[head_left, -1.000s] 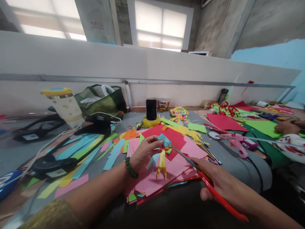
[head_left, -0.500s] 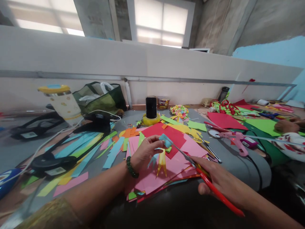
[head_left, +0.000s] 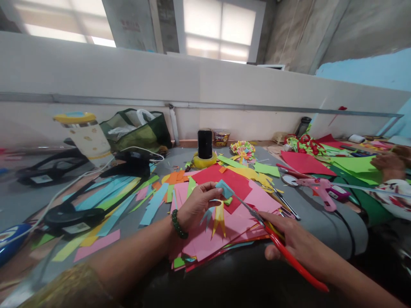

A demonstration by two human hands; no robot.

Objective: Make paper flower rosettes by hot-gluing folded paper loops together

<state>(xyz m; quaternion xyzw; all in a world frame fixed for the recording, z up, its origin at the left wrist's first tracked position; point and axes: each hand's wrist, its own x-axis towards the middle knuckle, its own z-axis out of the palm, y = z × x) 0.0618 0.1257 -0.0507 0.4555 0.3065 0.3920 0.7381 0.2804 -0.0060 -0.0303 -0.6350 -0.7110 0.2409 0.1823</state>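
Since the frame a second ago, the red-handled scissors (head_left: pixel 293 262) have swung a little, the handle's end now slightly further left; at far right, a co-worker's hand (head_left: pixel 390 167) has shifted and blurred. Our left hand and the work in it have hardly moved.

Largest first: grey table (head_left: pixel 316 219), running across our view. On it, before us, a pile of pink sheets (head_left: pixel 208 246), with a red sheet (head_left: pixel 239 184) on its far part. Back left, a green bag (head_left: pixel 150 130); in front of it and further left, a tumbler (head_left: pixel 88 139) with yellow lid. Our right hand (head_left: pixel 290 237) is closed round the scissors' handles, blades pointing at the left hand. To its right, a pink glue gun (head_left: pixel 324 194). Beyond the pile, a phone (head_left: pixel 204 144) stands upright.

Our left hand (head_left: pixel 201 201), above the pile, pinches a small blue paper piece (head_left: pixel 226 188) between thumb and fingers. Blade tips at its right edge; whether they bite, we cannot tell. Just below hangs a yellow strip (head_left: pixel 218 218) with pointed ends.
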